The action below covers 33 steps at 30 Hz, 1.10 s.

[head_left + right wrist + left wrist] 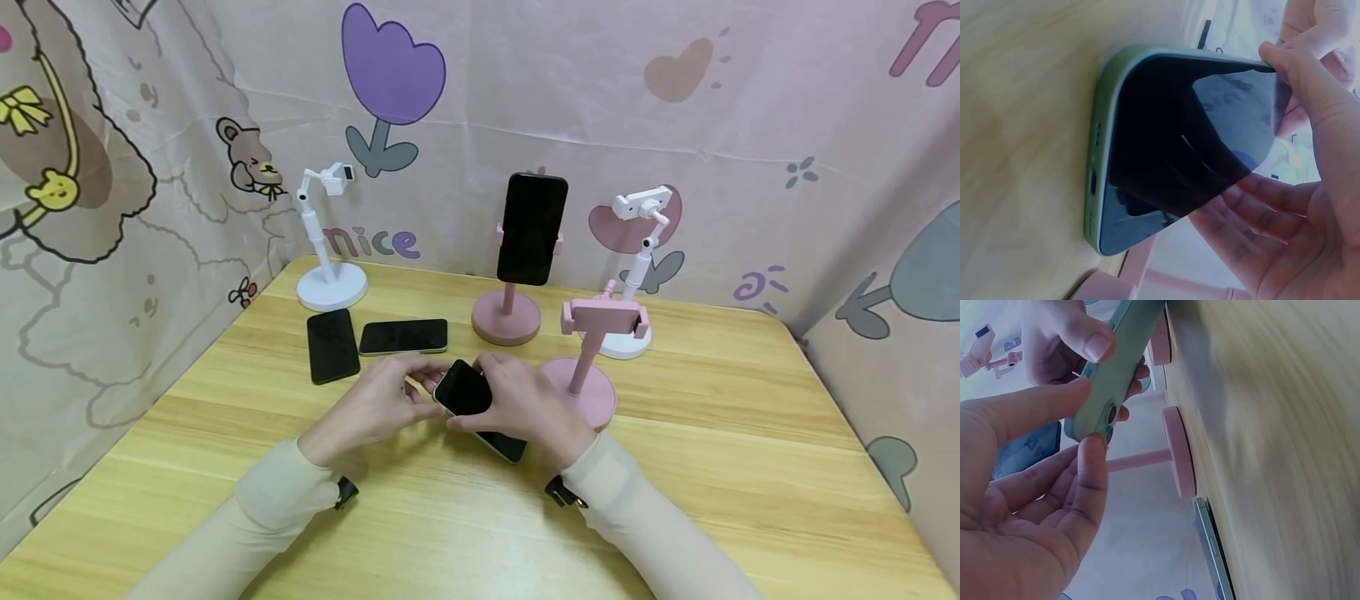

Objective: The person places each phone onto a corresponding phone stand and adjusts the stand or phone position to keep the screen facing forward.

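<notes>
A light green smartphone [462,390] with a black screen is held between both hands above the table, tilted, screen up. My right hand [517,400] grips it across its width, thumb on one long edge and fingers on the other. At its far-left end, my left hand [382,398] pinches the phone's corner between thumb and a fingertip. In the left wrist view the camera lenses [1111,414] show beside that fingertip. The lower end with the charging port [1093,182] faces the right wrist camera. A pink phone stand [596,333] with a bare clamp stands just right of my right hand.
Two dark-screened phones [333,346] [403,336] lie on the wooden table [712,467] beyond my left hand. Behind stands a pink stand [506,318] with a black phone [532,229] clamped upright. White stands are at back left [332,286] and back right [637,271]. A printed curtain [540,100] hangs behind.
</notes>
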{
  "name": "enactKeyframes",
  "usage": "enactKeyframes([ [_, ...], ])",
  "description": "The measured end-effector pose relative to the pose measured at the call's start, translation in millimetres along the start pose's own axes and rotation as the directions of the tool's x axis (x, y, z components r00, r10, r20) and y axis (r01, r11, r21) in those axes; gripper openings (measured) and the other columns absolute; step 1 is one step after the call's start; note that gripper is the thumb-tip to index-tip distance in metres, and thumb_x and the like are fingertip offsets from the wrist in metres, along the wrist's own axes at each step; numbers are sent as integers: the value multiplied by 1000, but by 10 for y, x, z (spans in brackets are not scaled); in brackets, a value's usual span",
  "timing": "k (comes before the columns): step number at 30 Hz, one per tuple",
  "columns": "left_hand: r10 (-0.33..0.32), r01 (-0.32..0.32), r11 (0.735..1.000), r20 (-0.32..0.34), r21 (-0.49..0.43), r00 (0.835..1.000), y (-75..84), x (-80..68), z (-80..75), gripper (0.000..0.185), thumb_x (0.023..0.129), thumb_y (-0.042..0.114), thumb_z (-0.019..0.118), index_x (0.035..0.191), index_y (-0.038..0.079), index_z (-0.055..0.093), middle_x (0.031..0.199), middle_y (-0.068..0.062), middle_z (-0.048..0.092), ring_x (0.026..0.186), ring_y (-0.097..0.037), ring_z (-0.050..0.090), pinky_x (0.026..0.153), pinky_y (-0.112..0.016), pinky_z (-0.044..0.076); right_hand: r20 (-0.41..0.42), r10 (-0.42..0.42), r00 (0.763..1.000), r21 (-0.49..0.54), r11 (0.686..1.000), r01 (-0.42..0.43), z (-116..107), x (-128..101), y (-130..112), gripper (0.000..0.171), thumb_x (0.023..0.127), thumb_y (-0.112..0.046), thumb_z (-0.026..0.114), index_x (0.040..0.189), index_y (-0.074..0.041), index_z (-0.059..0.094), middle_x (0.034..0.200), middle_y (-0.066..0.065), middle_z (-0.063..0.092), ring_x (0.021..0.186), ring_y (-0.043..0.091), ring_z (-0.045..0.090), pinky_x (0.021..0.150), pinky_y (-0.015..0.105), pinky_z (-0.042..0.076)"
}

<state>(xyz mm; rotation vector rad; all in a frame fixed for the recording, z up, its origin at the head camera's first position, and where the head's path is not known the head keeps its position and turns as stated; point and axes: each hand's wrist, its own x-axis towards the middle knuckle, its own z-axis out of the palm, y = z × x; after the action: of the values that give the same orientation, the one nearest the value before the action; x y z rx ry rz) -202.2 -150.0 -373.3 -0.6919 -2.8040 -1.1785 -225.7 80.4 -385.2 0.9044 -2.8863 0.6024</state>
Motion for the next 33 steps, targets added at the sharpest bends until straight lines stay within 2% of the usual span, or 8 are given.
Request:
enactKeyframes([
  [7, 35, -36, 998, -22, -57, 999, 47, -9, -5, 42, 84, 1, 90, 123, 6, 74, 110, -6, 76, 99, -16, 71, 76, -24, 64, -57, -23, 998, 11, 1000, 24, -28, -28, 20, 71, 76, -66, 90, 114, -11, 66, 93, 3, 71, 70, 11, 60, 60, 21, 53],
  [13, 95, -99, 992, -47, -74, 994, 91, -20, -16, 45, 84, 1, 91, 124, 7, 70, 113, -8, 76, 100, -19, 72, 76, -26, 65, -127, -64, 990, 40, 997, 69, -77, -48, 16, 68, 76, -58, 92, 115, -9, 65, 94, 4, 70, 73, 11, 61, 63, 21, 54],
  [20, 153, -162, 980, -78, -113, 985, 150, -43, -49, 53, 83, 4, 92, 129, 10, 64, 109, -7, 75, 97, -18, 73, 73, -27, 66, -184, -83, 979, 70, 993, 97, -279, -98, -7, 68, 76, -54, 95, 115, -9, 62, 93, 3, 65, 74, 11, 59, 62, 21, 53],
  [25, 166, -171, 981, -68, -88, 984, 178, -40, -68, 51, 85, 4, 91, 128, 12, 65, 106, -8, 73, 96, -17, 73, 72, -27, 65, -216, -68, 974, 108, 990, 93, -472, -161, -38, 67, 77, -55, 95, 114, -11, 59, 89, 3, 66, 70, 10, 60, 59, 21, 53],
  [27, 169, -174, 982, -64, -74, 984, 183, -26, -69, 49, 85, 3, 90, 127, 12, 66, 106, -6, 74, 97, -17, 73, 72, -27, 65, -230, -70, 971, 122, 988, 100, -534, -186, -60, 66, 77, -55, 95, 115, -13, 60, 90, 1, 68, 72, 11, 63, 62, 21, 55],
  [33, 181, -184, 982, -73, -36, 981, 193, 30, -73, 42, 88, 4, 88, 124, 12, 68, 103, -1, 75, 95, -19, 74, 71, -27, 64, -288, -113, 951, 107, 983, 149, -659, -282, -153, 66, 75, -52, 96, 116, -12, 62, 94, 1, 68, 77, 15, 65, 64, 22, 54],
])
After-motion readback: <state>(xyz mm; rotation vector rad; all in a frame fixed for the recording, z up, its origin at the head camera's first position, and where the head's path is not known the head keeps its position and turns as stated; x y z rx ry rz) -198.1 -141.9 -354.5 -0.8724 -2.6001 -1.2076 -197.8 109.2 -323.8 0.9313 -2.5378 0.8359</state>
